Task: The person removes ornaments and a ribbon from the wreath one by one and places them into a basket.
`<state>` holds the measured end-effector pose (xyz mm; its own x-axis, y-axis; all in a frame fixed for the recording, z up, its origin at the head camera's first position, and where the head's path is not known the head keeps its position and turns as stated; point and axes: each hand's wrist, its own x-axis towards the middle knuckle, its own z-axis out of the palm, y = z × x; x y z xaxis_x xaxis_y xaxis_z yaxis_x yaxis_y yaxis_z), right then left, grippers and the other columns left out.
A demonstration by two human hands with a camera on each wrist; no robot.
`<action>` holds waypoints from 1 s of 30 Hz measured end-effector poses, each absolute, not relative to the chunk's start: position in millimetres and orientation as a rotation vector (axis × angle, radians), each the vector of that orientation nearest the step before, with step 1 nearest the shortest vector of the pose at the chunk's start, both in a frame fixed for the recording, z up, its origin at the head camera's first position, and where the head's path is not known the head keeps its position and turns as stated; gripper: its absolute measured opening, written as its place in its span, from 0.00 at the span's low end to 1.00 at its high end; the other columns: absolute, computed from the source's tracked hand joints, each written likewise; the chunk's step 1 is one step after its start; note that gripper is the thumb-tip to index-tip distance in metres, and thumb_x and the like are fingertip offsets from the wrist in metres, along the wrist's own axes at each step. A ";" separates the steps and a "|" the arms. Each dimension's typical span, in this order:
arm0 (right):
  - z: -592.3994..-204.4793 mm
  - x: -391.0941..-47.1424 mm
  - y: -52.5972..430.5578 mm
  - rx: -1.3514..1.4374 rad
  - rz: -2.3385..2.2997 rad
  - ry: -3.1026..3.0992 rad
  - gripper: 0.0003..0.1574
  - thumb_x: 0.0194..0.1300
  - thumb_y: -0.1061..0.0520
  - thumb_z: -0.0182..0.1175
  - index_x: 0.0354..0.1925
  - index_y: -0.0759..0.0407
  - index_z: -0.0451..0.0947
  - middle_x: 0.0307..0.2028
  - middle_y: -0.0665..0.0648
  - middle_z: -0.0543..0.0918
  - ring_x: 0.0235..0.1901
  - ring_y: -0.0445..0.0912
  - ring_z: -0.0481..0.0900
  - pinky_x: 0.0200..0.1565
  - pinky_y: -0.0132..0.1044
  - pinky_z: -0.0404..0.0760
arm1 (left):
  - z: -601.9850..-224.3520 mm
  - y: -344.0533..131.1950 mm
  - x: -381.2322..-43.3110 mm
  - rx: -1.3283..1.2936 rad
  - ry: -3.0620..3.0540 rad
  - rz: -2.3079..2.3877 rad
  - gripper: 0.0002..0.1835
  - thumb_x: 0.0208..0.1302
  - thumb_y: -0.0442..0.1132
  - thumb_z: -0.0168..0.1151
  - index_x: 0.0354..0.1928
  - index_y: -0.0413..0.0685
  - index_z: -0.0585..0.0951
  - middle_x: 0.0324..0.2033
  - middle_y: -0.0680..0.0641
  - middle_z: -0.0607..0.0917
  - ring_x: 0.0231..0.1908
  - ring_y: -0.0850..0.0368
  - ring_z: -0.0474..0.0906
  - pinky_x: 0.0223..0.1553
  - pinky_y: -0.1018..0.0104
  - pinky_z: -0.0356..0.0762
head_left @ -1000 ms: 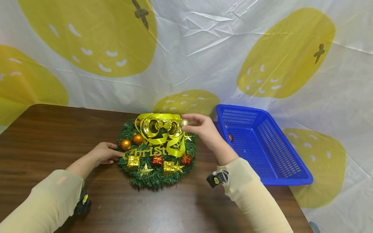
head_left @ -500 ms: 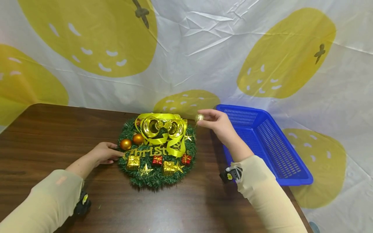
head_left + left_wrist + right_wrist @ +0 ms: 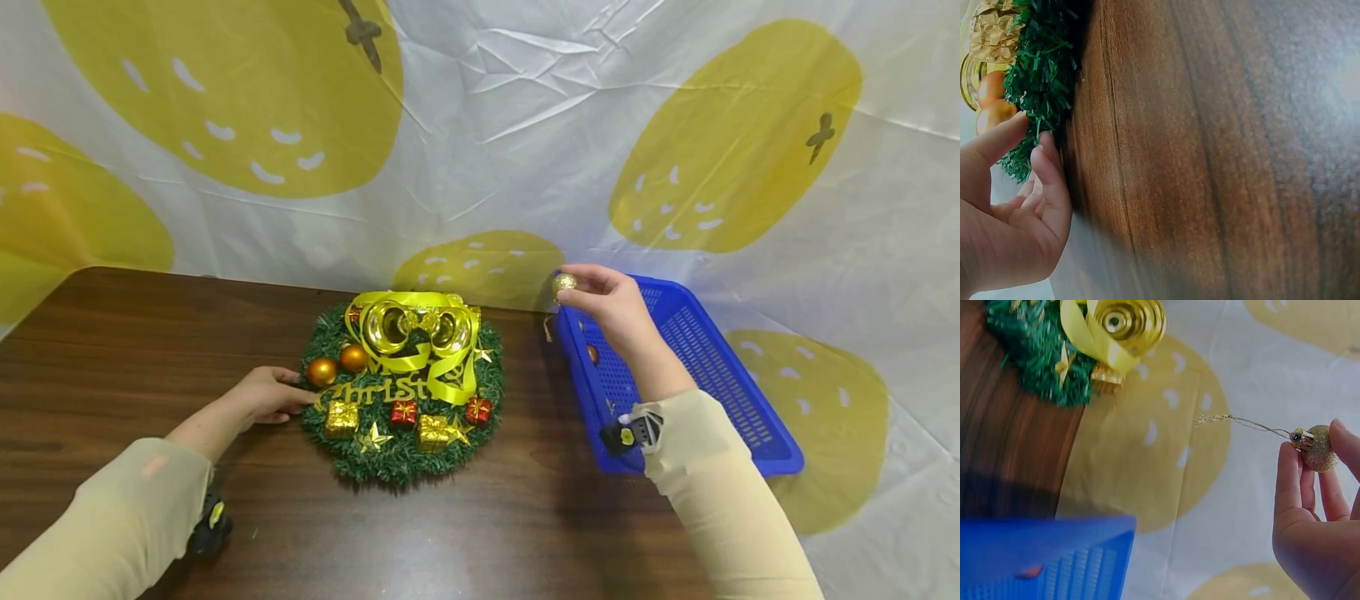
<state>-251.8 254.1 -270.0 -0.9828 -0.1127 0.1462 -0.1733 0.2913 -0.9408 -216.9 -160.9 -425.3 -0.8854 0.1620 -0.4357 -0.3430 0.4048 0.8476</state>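
A green Christmas wreath (image 3: 393,468) lies on the brown table, trimmed with gold bells (image 3: 388,327), yellow ribbon, small gift boxes (image 3: 433,433), stars and two orange baubles (image 3: 322,372). My left hand (image 3: 262,396) holds the wreath's left edge; in the left wrist view its thumb is on top and the fingers are at the outer side. Between thumb and fingers, my right hand (image 3: 615,308) pinches a glittery gold bauble (image 3: 1321,450) over the back left corner of the blue basket. A gold cord (image 3: 1254,425) with a tasselled end hangs from the bauble's cap.
The blue plastic basket (image 3: 786,457) stands at the table's right side, partly covered by my right arm. An orange bauble (image 3: 593,354) shows inside it by the left wall. A white cloth (image 3: 525,150) printed with yellow fruit hangs behind the table.
My right hand has carried the gold bauble from the wreath's upper right side rightward to the basket's back corner. My left hand and the wreath stay in place.
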 end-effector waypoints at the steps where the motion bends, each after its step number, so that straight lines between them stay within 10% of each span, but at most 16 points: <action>1: -269.2 -252.7 257.2 0.275 1.844 -2.458 0.19 0.57 0.67 0.62 0.39 0.44 0.81 0.29 0.38 0.81 0.34 0.33 0.76 0.39 0.22 0.77 | -425.2 -160.9 -216.7 -0.155 2.211 1.492 0.41 0.61 0.39 0.62 0.66 0.22 0.53 0.27 0.55 0.80 0.26 0.67 0.75 0.27 0.74 0.78; 22: -268.2 -264.0 327.4 0.074 1.948 -2.333 0.20 0.58 0.71 0.60 0.30 0.43 0.80 0.26 0.41 0.82 0.29 0.31 0.80 0.38 0.20 0.80 | -423.5 -161.4 -215.9 -0.141 2.186 1.502 0.42 0.62 0.39 0.61 0.67 0.22 0.51 0.30 0.54 0.79 0.28 0.66 0.75 0.29 0.73 0.79; 30: -280.1 -265.5 351.7 -0.060 1.809 -2.484 0.14 0.58 0.72 0.58 0.43 0.64 0.70 0.23 0.37 0.81 0.27 0.29 0.79 0.35 0.20 0.80 | -423.1 -160.9 -215.1 -0.147 2.186 1.508 0.41 0.62 0.39 0.61 0.66 0.22 0.51 0.31 0.53 0.80 0.28 0.67 0.76 0.28 0.73 0.79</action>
